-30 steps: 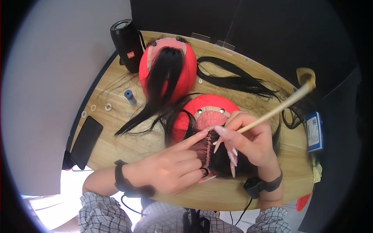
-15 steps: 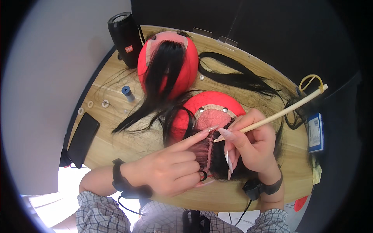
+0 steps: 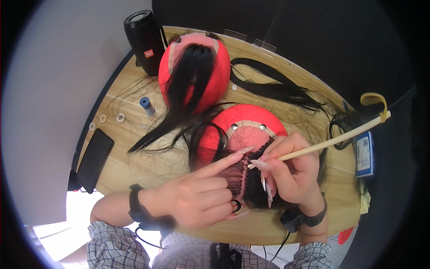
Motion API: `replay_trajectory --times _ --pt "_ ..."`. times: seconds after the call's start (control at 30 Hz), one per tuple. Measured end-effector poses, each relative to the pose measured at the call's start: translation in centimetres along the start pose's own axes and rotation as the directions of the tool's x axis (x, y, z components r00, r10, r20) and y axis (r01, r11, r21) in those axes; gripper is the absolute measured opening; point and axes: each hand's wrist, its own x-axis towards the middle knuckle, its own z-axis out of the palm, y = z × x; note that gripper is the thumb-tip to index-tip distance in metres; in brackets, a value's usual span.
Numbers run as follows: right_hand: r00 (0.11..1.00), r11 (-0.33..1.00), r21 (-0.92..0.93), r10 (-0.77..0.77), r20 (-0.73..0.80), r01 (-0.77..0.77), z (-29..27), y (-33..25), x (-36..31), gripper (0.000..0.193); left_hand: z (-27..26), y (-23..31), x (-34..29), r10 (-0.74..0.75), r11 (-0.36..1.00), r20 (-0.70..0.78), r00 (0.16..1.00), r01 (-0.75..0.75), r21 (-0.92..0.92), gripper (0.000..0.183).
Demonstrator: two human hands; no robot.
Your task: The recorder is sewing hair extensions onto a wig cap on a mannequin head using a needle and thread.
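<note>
My right hand pinches a long cream-coloured stick like a pen. Its near end meets the black hair along the pink parting on a hairpiece. That hairpiece covers the near red head-shaped block, pinned at its pale edge. My left hand lies over the left side of the hairpiece. Its index finger stretches to the parting beside the stick's near end, while the other fingers curl together; whatever is under them is hidden. Close to those curled fingers is a black ring-like loop.
Behind stands another red block with long black hair. A black hair bundle lies to its right. A black speaker, blue spool, small pale rings and dark phone are left; a blue-white box is right.
The stick's far end has swung down and to the right, and the yellow band on it has shifted. Its near end stays by the parting. My left hand has barely moved.
</note>
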Motion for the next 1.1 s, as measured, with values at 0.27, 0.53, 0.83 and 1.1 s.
replay_trajectory --times 0.27,0.53,0.83,1.1 --pt "1.000 1.000 -0.013 0.015 0.012 -0.015 -0.1 -0.1 0.1 0.003 0.0 0.0 0.0 0.003 1.000 0.001 1.000 -0.003 -0.009 0.013" --pt "1.000 0.999 0.048 0.020 0.004 -0.020 0.0 -0.1 0.1 0.007 0.1 0.2 0.2 -0.005 1.000 -0.020 1.000 0.006 0.015 0.028" --pt "0.973 0.960 0.162 0.229 0.026 -0.230 0.0 -1.3 0.4 0.009 0.1 0.2 0.0 0.002 0.998 -0.014 1.000 -0.001 0.069 0.017" --pt "0.969 0.953 0.175 0.246 0.038 -0.248 -0.2 -1.5 0.6 0.016 -0.4 2.2 2.6 0.016 0.587 -0.032 0.999 0.016 0.809 0.020"
